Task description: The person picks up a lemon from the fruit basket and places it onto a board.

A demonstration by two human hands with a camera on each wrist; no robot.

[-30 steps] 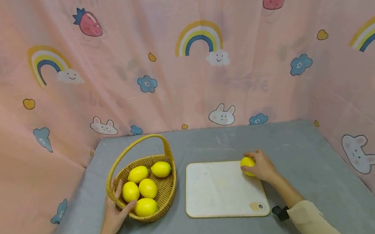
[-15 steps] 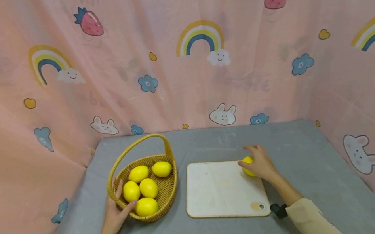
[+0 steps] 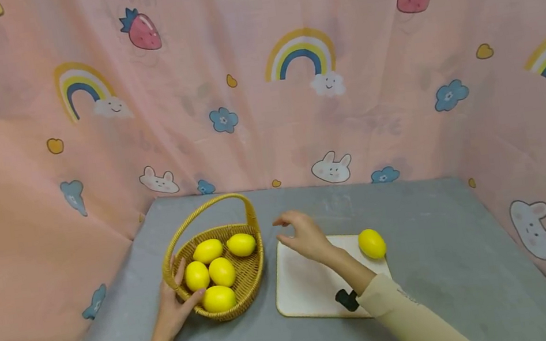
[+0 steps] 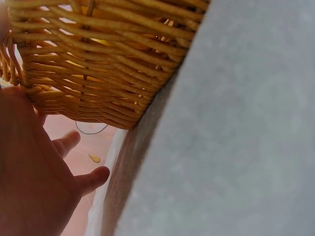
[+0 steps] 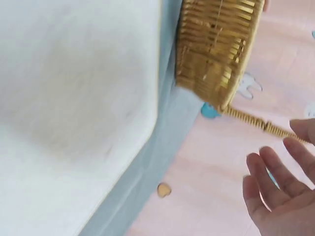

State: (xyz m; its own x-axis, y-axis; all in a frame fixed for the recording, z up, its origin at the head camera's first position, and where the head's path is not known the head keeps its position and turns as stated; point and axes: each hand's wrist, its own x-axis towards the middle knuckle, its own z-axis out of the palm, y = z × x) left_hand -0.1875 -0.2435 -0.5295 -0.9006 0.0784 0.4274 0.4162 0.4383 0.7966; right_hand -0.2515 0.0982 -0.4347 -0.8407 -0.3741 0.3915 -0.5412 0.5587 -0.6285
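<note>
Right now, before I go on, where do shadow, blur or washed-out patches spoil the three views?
Head: evenly lit, the lone yellow oval lemon crisp; left wrist: the left hand dim, a dark, shadow-like band on the grey table; right wrist: the white rectangular board pale and soft, with a faint dim patch.

A wicker basket [image 3: 248,266] of five lemons [image 3: 221,272] is held on a gray surface [image 3: 443,263] by the left grip [image 3: 172,316], while the right grip [image 3: 307,238] is suspended over a white cutting board [image 3: 296,283], where the far right corner is topped by a sixth lemon [image 3: 372,244].
</note>
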